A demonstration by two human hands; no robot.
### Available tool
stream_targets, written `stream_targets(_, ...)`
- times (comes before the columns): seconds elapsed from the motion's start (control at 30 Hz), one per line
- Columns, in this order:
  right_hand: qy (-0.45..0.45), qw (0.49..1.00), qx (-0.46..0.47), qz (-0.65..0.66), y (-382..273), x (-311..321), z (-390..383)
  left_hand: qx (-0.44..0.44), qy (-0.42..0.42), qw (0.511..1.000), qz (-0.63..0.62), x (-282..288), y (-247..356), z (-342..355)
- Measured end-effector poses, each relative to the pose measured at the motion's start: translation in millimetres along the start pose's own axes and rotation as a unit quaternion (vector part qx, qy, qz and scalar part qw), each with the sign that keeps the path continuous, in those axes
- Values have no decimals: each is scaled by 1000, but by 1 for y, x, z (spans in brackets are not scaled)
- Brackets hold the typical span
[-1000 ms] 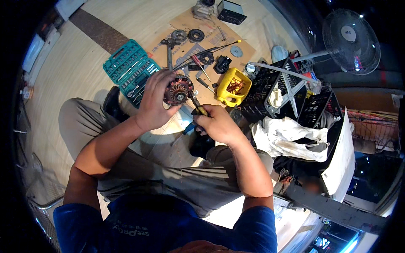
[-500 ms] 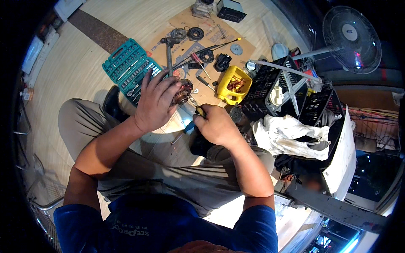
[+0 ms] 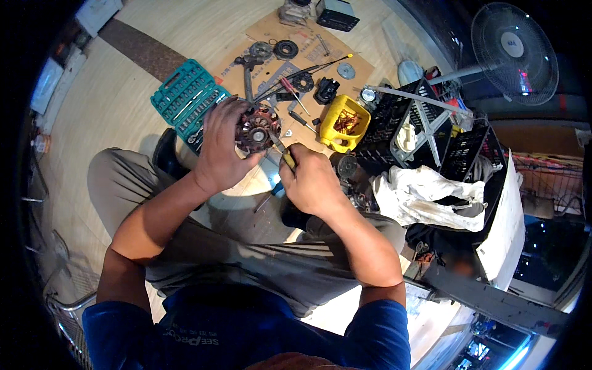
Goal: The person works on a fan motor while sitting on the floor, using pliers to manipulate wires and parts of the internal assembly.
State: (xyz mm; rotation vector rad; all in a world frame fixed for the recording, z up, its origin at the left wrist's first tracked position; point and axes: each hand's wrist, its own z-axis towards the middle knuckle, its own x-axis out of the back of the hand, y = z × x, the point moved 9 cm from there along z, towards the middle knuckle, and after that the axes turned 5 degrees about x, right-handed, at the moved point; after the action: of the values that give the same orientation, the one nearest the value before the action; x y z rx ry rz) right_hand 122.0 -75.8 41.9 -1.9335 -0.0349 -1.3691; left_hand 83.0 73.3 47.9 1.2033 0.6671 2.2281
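My left hand (image 3: pixel 217 148) is wrapped round a dark reddish metal rotor (image 3: pixel 256 132), fingers over its far side and thumb beneath. The rotor's finned end and central shaft face me. In my right hand (image 3: pixel 313 179) is a yellow-handled utility knife (image 3: pixel 287 159), gripped close to its blade. Its metal blade points up and left, with the tip at the rotor's right edge; whether it touches cannot be made out. Below them, a screwdriver with a blue handle (image 3: pixel 277 189) lies on the floor.
Brown cardboard (image 3: pixel 364 65) ahead bears a hammer (image 3: pixel 248 77), a red screwdriver (image 3: pixel 293 91) and loose parts. A green socket set (image 3: pixel 185 92) lies open at left. Rightward stand a cut yellow jug (image 3: pixel 336 140) holding copper pieces, black crates (image 3: pixel 376 145), a white cloth (image 3: pixel 419 197) and a fan (image 3: pixel 512 49).
The rotor has been turned so its finned end faces me more fully. My right hand and the knife have shifted slightly up and left, the blade staying close to the rotor.
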Motion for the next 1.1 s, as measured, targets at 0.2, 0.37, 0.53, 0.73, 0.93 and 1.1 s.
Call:
stream_targets(0.2, 89, 990, 46, 95, -7, 31, 1, 71, -31, 995, -67, -16, -18, -10)
stream_targets(0.37, 5, 1000, 5, 22, 12, 20, 6, 114, -19, 991, -68, -14, -30, -12)
stream_targets(0.53, 9, 997, 39, -71, 4, 9, 2, 49, 13, 998, -49, -11, -17, -9)
stream_targets(0.73, 25, 994, 45, -96, 2, 7, 4, 10, -5, 1000, -13, -11, -10, -9)
stream_targets(0.93, 35, 991, 47, -119, 0, 7, 3, -25, -4, 999, 21, -8, -1, -8)
stream_targets(1.1, 36, 989, 52, -132, -2, 4, 3, -59, 6, 997, 40, -7, 2, -11)
